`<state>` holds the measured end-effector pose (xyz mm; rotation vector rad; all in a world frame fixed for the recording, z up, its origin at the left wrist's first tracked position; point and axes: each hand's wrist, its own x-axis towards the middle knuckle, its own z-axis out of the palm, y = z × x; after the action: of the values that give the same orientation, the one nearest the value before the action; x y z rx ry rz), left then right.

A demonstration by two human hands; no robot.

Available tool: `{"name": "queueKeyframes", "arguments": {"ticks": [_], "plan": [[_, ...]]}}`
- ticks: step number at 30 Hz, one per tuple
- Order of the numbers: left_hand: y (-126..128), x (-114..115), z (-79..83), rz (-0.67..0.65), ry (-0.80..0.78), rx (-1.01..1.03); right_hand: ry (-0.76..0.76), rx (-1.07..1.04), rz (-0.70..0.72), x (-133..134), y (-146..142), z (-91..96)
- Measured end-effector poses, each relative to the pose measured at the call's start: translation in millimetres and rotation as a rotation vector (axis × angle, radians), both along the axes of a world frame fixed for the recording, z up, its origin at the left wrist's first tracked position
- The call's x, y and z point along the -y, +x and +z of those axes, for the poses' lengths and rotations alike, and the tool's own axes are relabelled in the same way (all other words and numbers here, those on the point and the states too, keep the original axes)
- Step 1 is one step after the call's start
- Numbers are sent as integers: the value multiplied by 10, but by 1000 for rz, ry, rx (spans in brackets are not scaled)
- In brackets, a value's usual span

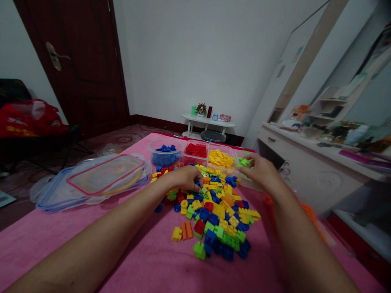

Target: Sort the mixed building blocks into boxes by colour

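Left hand (pixel 185 178) curled over brick pile (pixel 214 211), grip unclear, right hand (pixel 261 171) pinching green bricks (pixel 244 162)

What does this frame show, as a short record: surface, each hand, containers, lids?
Surface: pink cloth
Left hand: left hand, fingers down in the pile of mixed bricks; grip unclear
Right hand: right hand holds green bricks at the pile's far edge
Containers: round tub of blue bricks, box of red bricks, box of yellow bricks, in a row behind the pile
Lids: stack of clear lids, left of the pile
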<state>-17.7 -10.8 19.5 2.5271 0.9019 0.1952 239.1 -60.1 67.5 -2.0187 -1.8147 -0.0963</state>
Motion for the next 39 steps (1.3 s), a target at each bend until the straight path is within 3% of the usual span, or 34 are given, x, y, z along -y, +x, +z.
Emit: {"name": "queueKeyframes", "arguments": {"ticks": [2,4,11,19,21,26,28,30,33,35,39], "plan": [[8,19,20,2,6,-4,162,72,-150,-14,117,13],[17,50,52,7,19,-24,213,115,-178,-9,145,10],[24,169,182,43,42,-74,-155,115,-6,-28,-209,-140],[51,14,48,142,42,182,-306,234,52,-35,-522,-487],[68,-11,55,218,-108,362,-343,240,49,-26,-538,-493],[71,-39,167,504,-836,912,-366,207,85,-23,-510,-414],[54,-73,161,559,-918,972,-314,157,92,-37,-484,-388],[40,-119,96,580,-744,893,-243,112,90,-57,-467,-392],[38,-173,-64,508,-240,594,-173,78,147,-89,-467,-465],[46,-172,-150,415,9,360,-173,87,235,-105,-473,-537],[63,-100,-178,307,229,33,-200,126,319,-121,-467,-632]]}}
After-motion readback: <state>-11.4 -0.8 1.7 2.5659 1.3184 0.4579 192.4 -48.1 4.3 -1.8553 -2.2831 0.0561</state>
